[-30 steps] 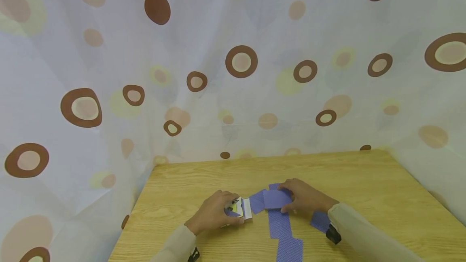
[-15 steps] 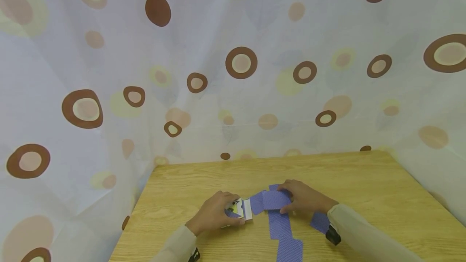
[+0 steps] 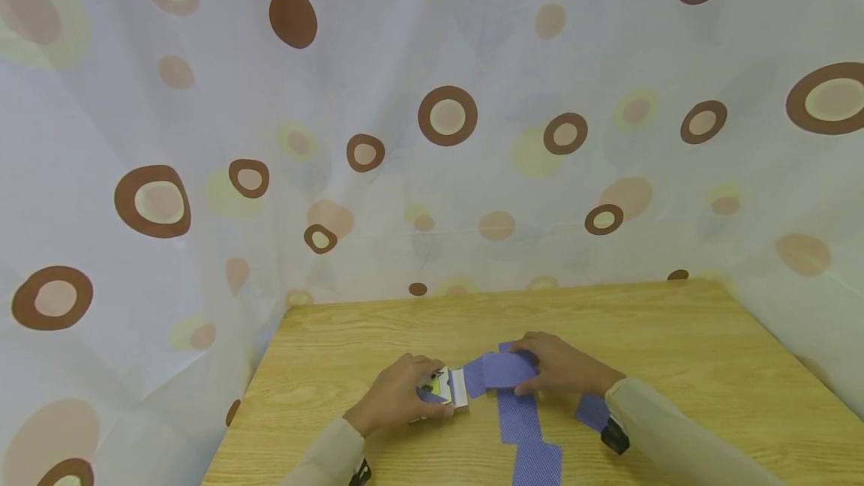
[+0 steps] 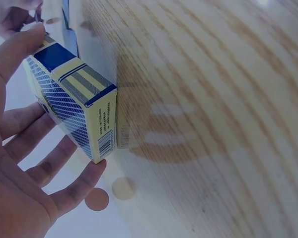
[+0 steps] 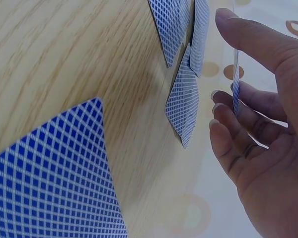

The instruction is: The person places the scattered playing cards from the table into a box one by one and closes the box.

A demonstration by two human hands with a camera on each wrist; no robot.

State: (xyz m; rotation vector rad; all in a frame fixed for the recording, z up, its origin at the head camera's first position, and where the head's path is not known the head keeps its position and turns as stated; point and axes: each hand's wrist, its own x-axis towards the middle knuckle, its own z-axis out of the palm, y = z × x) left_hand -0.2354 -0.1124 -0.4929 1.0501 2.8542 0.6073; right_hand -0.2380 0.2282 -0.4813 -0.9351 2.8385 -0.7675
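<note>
My left hand (image 3: 394, 396) grips a playing-card box (image 3: 439, 387), its open flap end turned toward the right hand. In the left wrist view the box (image 4: 72, 94) shows blue and cream stripes and a barcode, with fingertips along its edges. My right hand (image 3: 556, 366) pinches a blue-checked playing card (image 3: 508, 370) between thumb and fingers, held above the table. Seen from the right wrist, that card (image 5: 236, 82) is nearly edge-on. Another blue-backed card (image 3: 474, 379) lies between the box and the held card, partly covered by it.
Face-down cards form a column on the wooden table (image 3: 378, 325): one middle card (image 3: 518, 418) and one nearer card (image 3: 538, 463), with another partly showing behind the held card. A separate card (image 3: 591, 411) lies by the right wrist. A dotted curtain (image 3: 472, 186) encloses the table.
My right hand has shifted slightly left with its card, which covers more of the card beside the box. The left hand and box stay in place.
</note>
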